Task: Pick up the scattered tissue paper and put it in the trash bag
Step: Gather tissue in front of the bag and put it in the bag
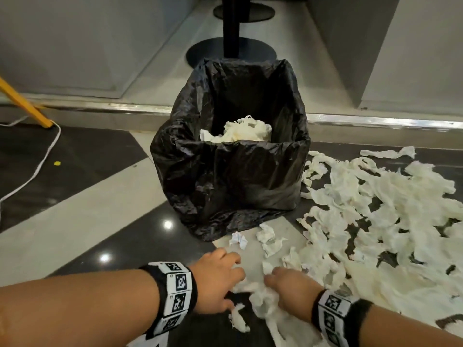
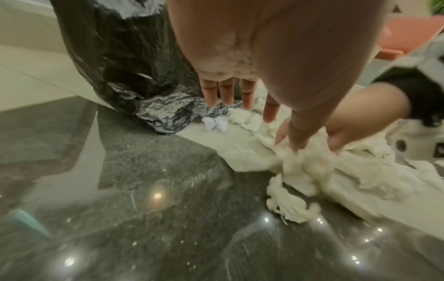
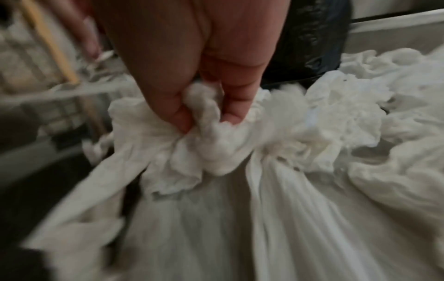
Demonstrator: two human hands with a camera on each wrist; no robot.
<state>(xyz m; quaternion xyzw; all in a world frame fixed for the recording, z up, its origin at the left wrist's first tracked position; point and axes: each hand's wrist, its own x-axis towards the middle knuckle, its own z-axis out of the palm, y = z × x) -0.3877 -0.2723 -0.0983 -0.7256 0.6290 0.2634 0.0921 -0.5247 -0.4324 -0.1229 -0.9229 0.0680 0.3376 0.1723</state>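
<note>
Black plastic, head view: the trash bag (image 1: 230, 171) stands open on the floor ahead of you, with a wad of tissue (image 1: 246, 130) already lying inside it.
Scattered tissue, head view: the tissue paper (image 1: 375, 221) is strewn over the tiles to the right of the bag and runs down to your hands (a few small crumpled bits lie just in front of the bag).
Hands, head view: your left hand (image 1: 218, 279) and right hand (image 1: 292, 290) are both low on the near edge of the pile, close together, each wrist wearing a marker band (image 1: 179, 291).
Left wrist view: your left hand (image 2: 264, 57) is spread, fingers straight and pointing down, with only the thumb touching the bunched tissue; the bag (image 2: 125, 66) is just beyond the fingertips.
Floor, left wrist view: the polished dark tile (image 2: 144, 209) reflects ceiling lights.
Right wrist view: your right hand (image 3: 199, 66) has its fingers (image 3: 233, 106) curled into a bunch of tissue (image 3: 216, 148), gripping it; long folds trail from the grip (the picture is blurred).
</note>
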